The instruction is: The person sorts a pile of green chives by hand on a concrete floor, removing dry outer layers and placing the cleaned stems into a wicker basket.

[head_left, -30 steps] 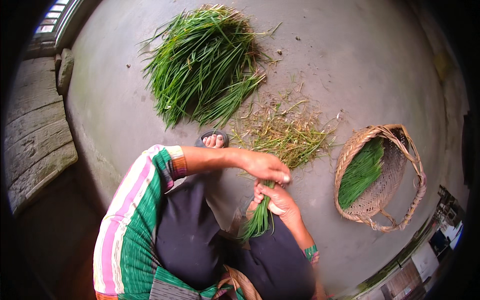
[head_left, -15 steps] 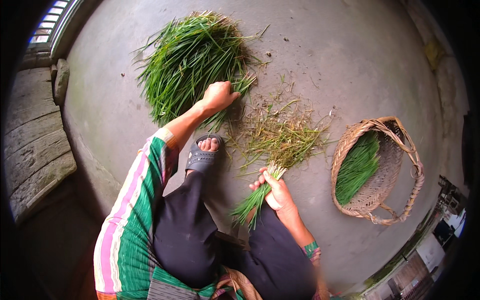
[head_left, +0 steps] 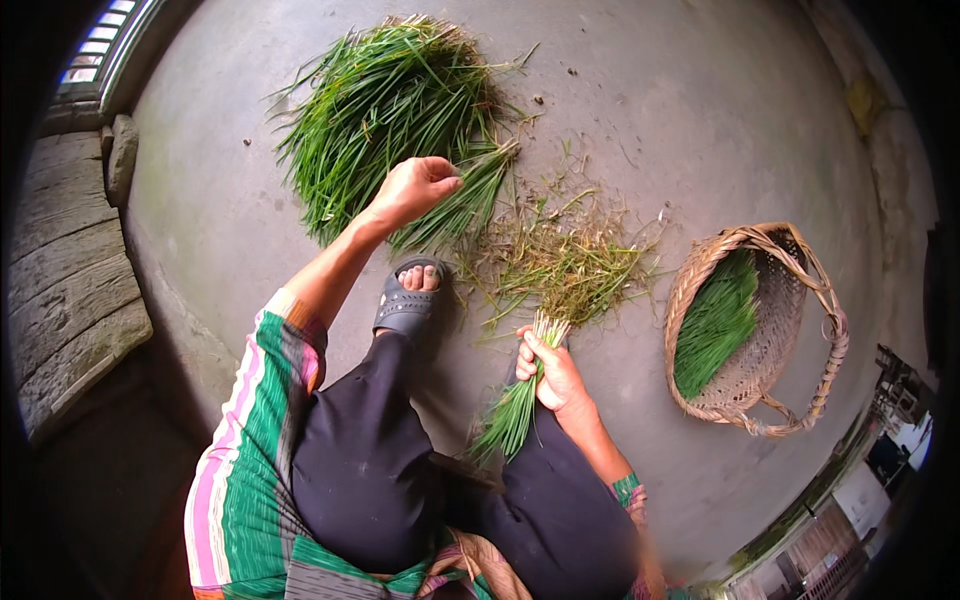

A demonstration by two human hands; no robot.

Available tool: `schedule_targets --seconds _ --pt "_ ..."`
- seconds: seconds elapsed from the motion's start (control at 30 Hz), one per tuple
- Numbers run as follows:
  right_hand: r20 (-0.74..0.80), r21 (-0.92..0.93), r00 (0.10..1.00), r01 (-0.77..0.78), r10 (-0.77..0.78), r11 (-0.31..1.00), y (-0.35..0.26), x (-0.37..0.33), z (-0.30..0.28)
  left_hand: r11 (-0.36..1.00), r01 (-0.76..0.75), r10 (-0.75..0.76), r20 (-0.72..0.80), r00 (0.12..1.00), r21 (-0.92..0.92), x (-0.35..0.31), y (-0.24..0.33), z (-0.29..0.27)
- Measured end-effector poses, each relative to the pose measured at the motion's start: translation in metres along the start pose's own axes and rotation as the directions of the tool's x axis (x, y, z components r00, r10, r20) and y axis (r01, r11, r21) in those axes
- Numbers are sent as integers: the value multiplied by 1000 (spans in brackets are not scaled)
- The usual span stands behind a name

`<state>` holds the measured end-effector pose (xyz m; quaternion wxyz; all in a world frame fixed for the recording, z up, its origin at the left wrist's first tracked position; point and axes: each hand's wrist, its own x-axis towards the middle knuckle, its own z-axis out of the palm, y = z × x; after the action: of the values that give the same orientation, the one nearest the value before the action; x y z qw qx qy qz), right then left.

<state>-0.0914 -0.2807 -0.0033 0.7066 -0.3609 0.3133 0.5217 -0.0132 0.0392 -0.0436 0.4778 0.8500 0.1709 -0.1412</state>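
My right hand (head_left: 552, 368) is wrapped around a bunch of chives (head_left: 516, 415) above my right knee, pale stem ends pointing away from me and green leaves hanging toward my lap. My left hand (head_left: 418, 190) is over the near right side of a big pile of chives (head_left: 385, 110) on the floor. Its fingers are pinched together, and whatever they hold, if anything, is too small to make out. Just right of that hand, a smaller sheaf of chives (head_left: 480, 185) lies against the pile. Yellowed trimmings (head_left: 565, 260) are scattered beyond the bunch.
To the right, a woven basket (head_left: 745, 385) with a tall handle lies with trimmed chives (head_left: 715, 325) inside. My sandalled foot (head_left: 408, 300) stands between pile and trimmings. Wooden planks (head_left: 70, 270) are at the left, a barred opening (head_left: 100, 45) at the far left corner.
My left hand has drawn back a little to the left, off the smaller sheaf, which now shows more fully. My right hand still grips the bunch, now held more upright.
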Motion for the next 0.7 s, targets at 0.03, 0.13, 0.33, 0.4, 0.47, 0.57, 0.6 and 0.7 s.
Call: schedule_targets --seconds 0.03,0.13,0.33,0.4,0.47,0.57,0.6,0.7 --pt "-18 -8 999 29 -29 1000 -1 -1 0 976 2 5 33 999 -216 0 3 -3" --pt "-94 -20 988 124 -125 992 -10 -3 -1 768 107 8 176 984 -631 -9 8 2" --pt "-160 -178 903 370 -398 912 -45 1 0 558 463 -27 543 839 -688 -31 34 36" --pt "-168 -205 888 392 -427 897 -57 3 6 583 506 1 624 781 -635 -39 46 47" --pt "-167 -254 872 412 -459 875 -62 1 4 620 532 57 709 703 -577 -43 53 62" --pt "-130 -295 860 442 -494 847 -66 3 14 661 538 51 746 664 -524 -52 63 74" --pt "-135 -290 876 412 -463 864 -63 2 13 655 521 92 742 664 -548 -54 62 80" --pt "-151 -260 888 388 -434 884 -51 7 11 716 492 28 725 688 -495 -57 62 94"
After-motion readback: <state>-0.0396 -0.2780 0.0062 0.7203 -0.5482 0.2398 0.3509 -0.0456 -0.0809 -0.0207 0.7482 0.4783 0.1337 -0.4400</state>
